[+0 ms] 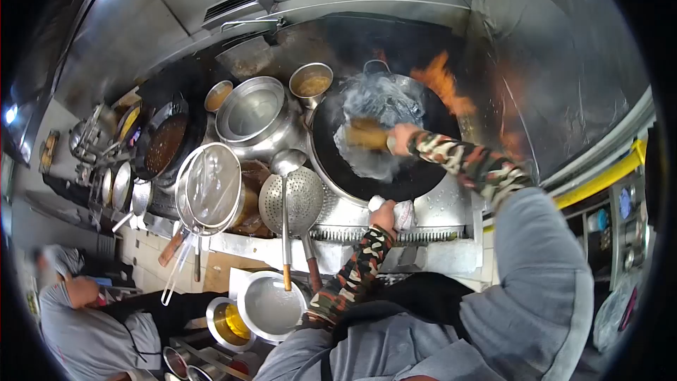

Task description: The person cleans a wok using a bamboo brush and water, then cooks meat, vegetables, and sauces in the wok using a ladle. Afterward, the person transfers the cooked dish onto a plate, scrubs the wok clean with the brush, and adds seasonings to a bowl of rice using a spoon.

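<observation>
Steel stovetop (444,210); flames (444,83) beside wok (430,178); right hand (403,139) grips brush (365,134); left hand (383,217) clutches cloth (405,216).

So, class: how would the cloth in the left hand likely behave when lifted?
The cloth is probably floppy, since it bunches up at the left hand. It is likely light, being only a small wad.

Your brown brush (365,134) blurs, handle mostly hidden in your right hand (403,138). Whitish haze (370,164) partly veils wok (416,178). Your left hand (383,218) partly covers white cloth (405,216).
</observation>
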Demonstrator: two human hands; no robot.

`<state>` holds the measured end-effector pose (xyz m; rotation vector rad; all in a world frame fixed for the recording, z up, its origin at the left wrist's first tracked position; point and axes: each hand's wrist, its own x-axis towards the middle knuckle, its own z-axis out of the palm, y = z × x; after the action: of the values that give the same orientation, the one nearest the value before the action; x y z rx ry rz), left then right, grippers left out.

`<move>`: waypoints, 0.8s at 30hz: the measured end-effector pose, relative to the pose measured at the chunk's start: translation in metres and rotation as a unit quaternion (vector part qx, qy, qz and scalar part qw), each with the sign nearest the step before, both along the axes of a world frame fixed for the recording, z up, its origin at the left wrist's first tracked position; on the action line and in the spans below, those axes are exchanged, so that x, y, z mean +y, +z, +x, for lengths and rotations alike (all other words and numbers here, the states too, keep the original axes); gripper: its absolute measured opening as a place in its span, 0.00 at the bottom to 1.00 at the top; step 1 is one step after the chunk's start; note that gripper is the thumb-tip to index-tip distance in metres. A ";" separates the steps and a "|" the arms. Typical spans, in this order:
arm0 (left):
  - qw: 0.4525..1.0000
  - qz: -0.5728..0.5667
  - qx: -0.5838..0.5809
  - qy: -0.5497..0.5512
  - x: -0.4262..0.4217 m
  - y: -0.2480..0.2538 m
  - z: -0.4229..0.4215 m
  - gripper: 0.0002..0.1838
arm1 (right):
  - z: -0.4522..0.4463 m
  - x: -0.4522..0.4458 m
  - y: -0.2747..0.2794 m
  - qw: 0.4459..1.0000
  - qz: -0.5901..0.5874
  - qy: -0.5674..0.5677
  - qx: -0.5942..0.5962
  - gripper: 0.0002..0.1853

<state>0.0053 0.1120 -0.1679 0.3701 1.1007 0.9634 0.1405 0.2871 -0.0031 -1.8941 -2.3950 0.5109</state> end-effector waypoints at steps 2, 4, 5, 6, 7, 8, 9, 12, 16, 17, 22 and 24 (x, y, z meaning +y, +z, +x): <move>0.998 0.023 0.064 -0.019 -0.003 0.002 -0.002 0.15 | 0.016 -0.047 0.085 0.984 -0.101 0.142 -0.044 0.21; 0.994 0.026 0.107 -0.007 0.000 0.004 0.006 0.16 | 0.039 -0.041 0.121 0.965 -0.119 0.197 -0.122 0.19; 0.992 0.015 0.124 -0.001 -0.005 0.006 0.006 0.18 | 0.036 -0.019 0.118 0.972 -0.090 0.157 -0.150 0.19; 0.990 -0.002 0.142 0.012 -0.004 0.014 0.006 0.20 | 0.033 0.007 0.113 0.982 -0.052 0.103 -0.152 0.19; 0.987 -0.028 0.151 0.038 -0.005 0.024 0.005 0.23 | 0.020 0.038 0.089 0.991 -0.001 0.024 -0.130 0.19; 0.984 -0.043 0.165 0.059 -0.008 0.032 0.005 0.25 | 0.010 0.057 0.068 0.995 0.016 -0.015 -0.093 0.19; 0.984 -0.051 0.129 0.112 -0.011 0.048 0.009 0.25 | -0.008 0.063 0.041 0.997 0.027 -0.048 -0.045 0.19; 0.683 0.277 0.663 -0.133 -0.022 0.061 -0.026 0.11 | -0.010 -0.030 0.066 0.989 -0.103 0.088 0.053 0.25; 0.587 0.308 0.736 -0.134 -0.067 0.126 -0.098 0.09 | 0.070 -0.118 0.156 0.985 -0.043 0.167 -0.025 0.28; 0.555 0.299 0.765 -0.134 -0.078 0.138 -0.106 0.08 | 0.086 -0.132 0.165 0.989 -0.026 0.146 -0.029 0.28; 0.657 0.229 0.717 -0.032 -0.088 0.171 -0.152 0.08 | 0.147 -0.194 0.185 0.957 -0.049 -0.157 0.238 0.31; 0.798 0.137 0.582 0.073 -0.101 0.231 -0.140 0.14 | 0.162 -0.199 0.164 0.930 -0.090 -0.200 0.296 0.33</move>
<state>-0.1343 0.0112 0.0629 1.2409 2.1261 1.0230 0.3024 0.0878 0.1606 -1.8625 -1.5850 1.0996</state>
